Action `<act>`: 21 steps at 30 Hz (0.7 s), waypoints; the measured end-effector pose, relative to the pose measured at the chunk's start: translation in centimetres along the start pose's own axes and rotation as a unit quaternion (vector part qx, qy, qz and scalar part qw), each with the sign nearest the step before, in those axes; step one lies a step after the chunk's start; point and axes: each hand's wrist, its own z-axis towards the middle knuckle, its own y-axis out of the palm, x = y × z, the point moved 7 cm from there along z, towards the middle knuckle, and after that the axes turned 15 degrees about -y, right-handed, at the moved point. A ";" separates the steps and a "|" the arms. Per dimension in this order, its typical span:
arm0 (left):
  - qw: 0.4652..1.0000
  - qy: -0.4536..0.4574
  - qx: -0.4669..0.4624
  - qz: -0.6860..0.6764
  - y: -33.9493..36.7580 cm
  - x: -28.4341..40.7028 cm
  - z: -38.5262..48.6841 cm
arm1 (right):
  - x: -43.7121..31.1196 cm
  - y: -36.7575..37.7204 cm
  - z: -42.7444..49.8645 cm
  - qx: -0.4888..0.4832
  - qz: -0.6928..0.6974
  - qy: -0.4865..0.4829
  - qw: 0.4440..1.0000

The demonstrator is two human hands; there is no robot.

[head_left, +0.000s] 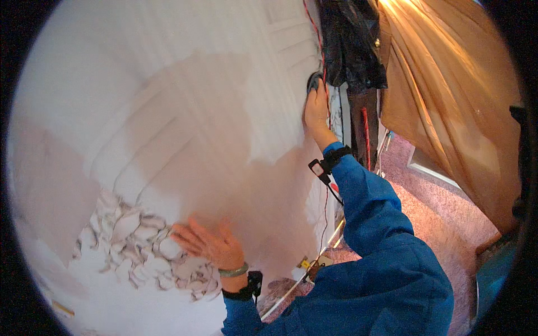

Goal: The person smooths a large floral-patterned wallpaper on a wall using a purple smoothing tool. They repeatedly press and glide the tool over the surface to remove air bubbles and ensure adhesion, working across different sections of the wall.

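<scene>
A large white sheet or panel [201,105] fills the left and middle of the view, with curved dark lines and a patch of stone-like outlines [134,239] on it. Over the right end of these outlines is my left hand [210,243], fingers spread and holding nothing; whether it touches the surface cannot be told. My right hand [317,105] grips a dark rounded object [314,82] at the white surface's right edge. A thin red and black cord [321,50] runs along that edge, close beside the right hand. Shadows fall across the surface.
Black plastic sheeting [353,46] hangs beyond the right edge, next to a draped brown cloth [445,96]. A red rod or cord [366,138] stands below the plastic. Pinkish carpet [420,210] shows at the right. A small yellow item [305,264] lies near the lower edge.
</scene>
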 end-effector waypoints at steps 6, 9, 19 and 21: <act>0.991 0.027 0.095 0.088 1.7 -0.2 0.1 | 11.5 -1.7 0.4 -0.002 -0.081 0.079 0.994; 0.987 0.035 0.105 0.116 1.8 -0.2 0.0 | 12.7 -2.6 -3.6 0.011 -0.083 0.111 0.990; 0.981 0.055 0.139 0.125 1.6 0.2 0.2 | 11.7 -4.1 -11.6 -0.021 -0.087 0.161 0.983; 0.981 0.044 0.141 0.127 1.6 0.0 0.3 | 13.4 -4.1 -9.2 0.015 -0.057 0.148 0.987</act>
